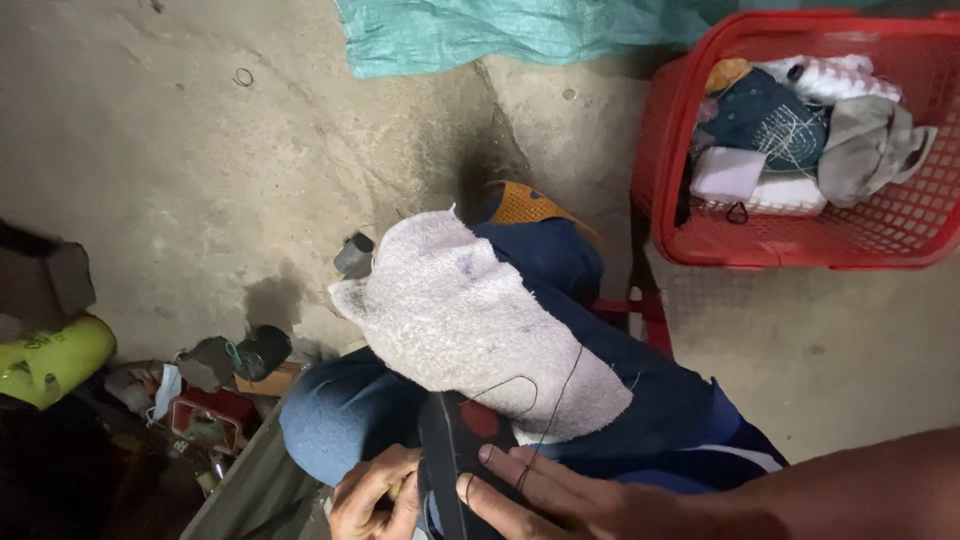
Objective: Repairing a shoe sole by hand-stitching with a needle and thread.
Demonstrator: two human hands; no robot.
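Far left: lay a yellow-green rounded container [45, 360] with dark marks, beside a clutter of small parts, a red box [212, 412] and a dark thread spool [262, 350] on the concrete floor [200, 150]. Lower centre: gripped the left edge of a black shoe piece [452, 460] with the left hand [375, 495], fingers curled together around it. Rested over the raised knee, a white towel [470, 320], dark thread [545, 405] trailing across it. Pressed the right hand [545, 500] flat on the shoe piece, fingers [520, 470] stretched and slightly apart, thread running beneath them. Top centre: spread a teal woven sheet [500, 35]. Far right: stood a red plastic basket [800, 250] holding cloth, a white rectangular package and white thread cones
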